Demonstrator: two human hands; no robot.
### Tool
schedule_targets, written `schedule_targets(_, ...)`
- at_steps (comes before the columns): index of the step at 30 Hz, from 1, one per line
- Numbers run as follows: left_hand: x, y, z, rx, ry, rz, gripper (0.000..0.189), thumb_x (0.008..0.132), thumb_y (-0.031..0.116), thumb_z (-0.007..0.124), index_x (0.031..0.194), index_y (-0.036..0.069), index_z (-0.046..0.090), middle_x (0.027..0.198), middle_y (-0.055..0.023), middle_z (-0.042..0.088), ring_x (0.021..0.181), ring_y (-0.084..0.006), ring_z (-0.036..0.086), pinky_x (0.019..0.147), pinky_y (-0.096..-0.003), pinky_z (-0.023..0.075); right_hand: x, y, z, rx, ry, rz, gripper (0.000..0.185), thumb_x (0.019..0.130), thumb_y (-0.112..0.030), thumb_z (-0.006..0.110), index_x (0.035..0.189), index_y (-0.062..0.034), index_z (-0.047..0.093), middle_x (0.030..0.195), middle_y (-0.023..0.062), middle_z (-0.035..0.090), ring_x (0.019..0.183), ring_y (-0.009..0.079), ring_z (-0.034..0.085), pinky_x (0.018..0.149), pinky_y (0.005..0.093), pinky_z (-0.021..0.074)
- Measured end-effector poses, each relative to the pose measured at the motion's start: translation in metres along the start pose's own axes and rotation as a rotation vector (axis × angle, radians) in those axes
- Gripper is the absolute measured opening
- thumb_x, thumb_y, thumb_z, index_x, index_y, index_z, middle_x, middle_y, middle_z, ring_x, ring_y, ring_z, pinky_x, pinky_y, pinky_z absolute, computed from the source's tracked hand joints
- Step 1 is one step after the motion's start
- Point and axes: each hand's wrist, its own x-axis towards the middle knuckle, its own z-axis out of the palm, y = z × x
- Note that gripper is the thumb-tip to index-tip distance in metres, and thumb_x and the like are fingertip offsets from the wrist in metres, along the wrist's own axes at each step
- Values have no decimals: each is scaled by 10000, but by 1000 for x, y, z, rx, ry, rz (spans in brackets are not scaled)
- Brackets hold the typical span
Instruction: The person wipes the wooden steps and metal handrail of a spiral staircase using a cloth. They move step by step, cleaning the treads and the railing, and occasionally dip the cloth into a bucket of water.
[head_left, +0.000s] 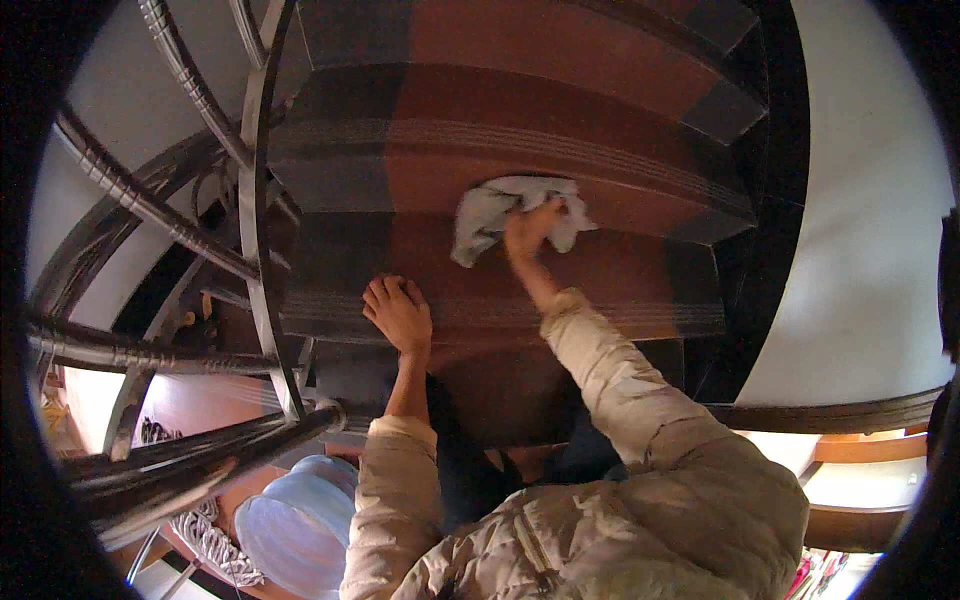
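A crumpled pale grey cloth (487, 206) lies under my right hand (531, 225), which presses it where a brown stair tread (480, 277) meets the riser behind. The right hand is slightly blurred, and part of the cloth is hidden beneath it. My left hand (399, 311) rests on the same tread near its grooved front edge, fingers bent a little and spread, with nothing visible in it. It sits to the left of the cloth, on the border between the dark side band and the brown middle.
Metal stair railing (259, 225) with round bars runs along the left. A white wall (862, 225) with black skirting bounds the right. Below left stand a light blue bucket (296, 517) and a grey string mop head (214, 540). More steps (555, 37) rise ahead.
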Motion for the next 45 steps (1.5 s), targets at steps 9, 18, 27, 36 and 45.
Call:
schedule_targets(9,2,7,8,-10,-18,16,163,852,206,611,966,98,568,1086,-105,535,1098,-335,473,906,-466,357,-83,-123,136,-209,-737,-447,353,792,-76,642,1131,-65,545,1224,230,425,1009,415,535,834,504,469)
schedule_targets(18,2,8,10,55,-29,33,169,846,214,619,966,106,568,1096,-95,545,1102,-330,480,898,-464,369,-28,-29,75,596,-962,-253,478,953,-208,600,1394,-84,467,1378,143,527,1284,291,496,1071,409,391)
schedule_targets(27,-3,5,5,95,-51,0,147,832,200,633,932,109,574,1109,-91,548,1100,-324,485,877,-466,383,68,98,-170,-1151,-707,-188,383,918,-261,544,1251,-77,593,1284,202,561,1122,343,589,860,473,534)
schedule_targets(36,-10,-19,6,142,-36,-26,165,836,221,632,954,108,610,1124,-84,562,1113,-318,496,918,-479,396,92,19,-230,-932,-793,60,456,864,-169,604,1310,-82,573,1270,191,585,1139,388,561,979,437,451)
schedule_targets(45,-8,-14,22,126,-40,13,194,839,304,654,922,131,630,1076,-79,565,1078,-325,515,875,-497,423,-98,-32,-75,-421,-747,-554,610,707,-225,730,1283,-124,559,1422,127,428,1353,329,341,1043,515,303)
